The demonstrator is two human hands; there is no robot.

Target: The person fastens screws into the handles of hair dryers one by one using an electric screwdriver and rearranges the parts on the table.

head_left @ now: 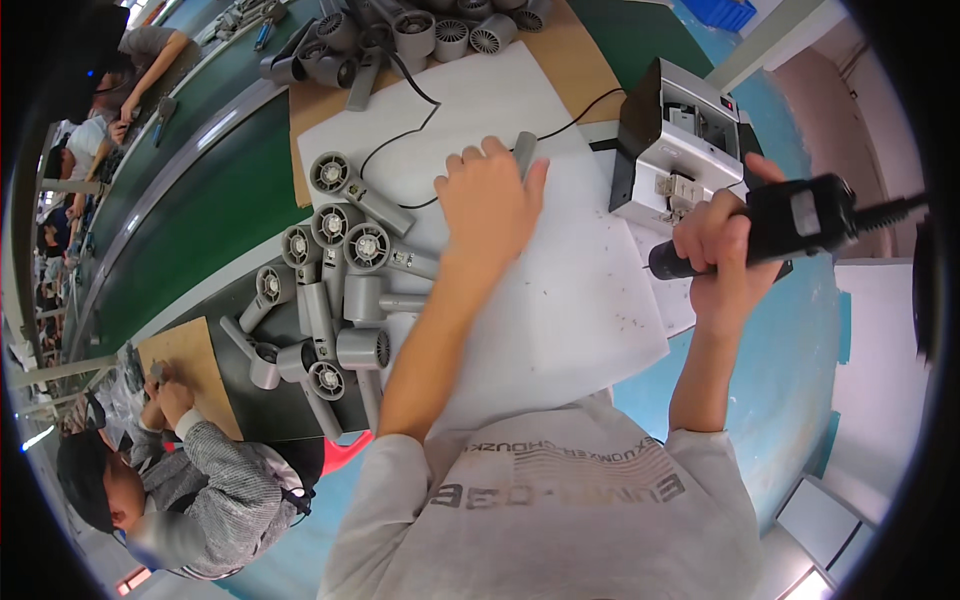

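My left hand (488, 205) is over the white sheet, its fingers wrapped round a grey hair dryer; only the end of the handle (525, 152) shows beside the thumb, and the rest is hidden under the palm. A black electric screwdriver (790, 225) lies across my right hand (728, 245), which grips its body. Its tip points left, above the sheet's right edge, and a thick cable leaves its other end. Nearest to that hand is a silver and black screw feeder (660, 165). Several grey hair dryers (345, 240) with round fan openings lie left of my left forearm.
More grey hair dryers (415, 35) are piled on brown cardboard (590, 50) at the far side. A black cord (400, 135) curves over the white sheet (560, 310), where small dark specks lie. A green conveyor (170, 255) runs along the left. A co-worker (200, 490) sits at lower left.
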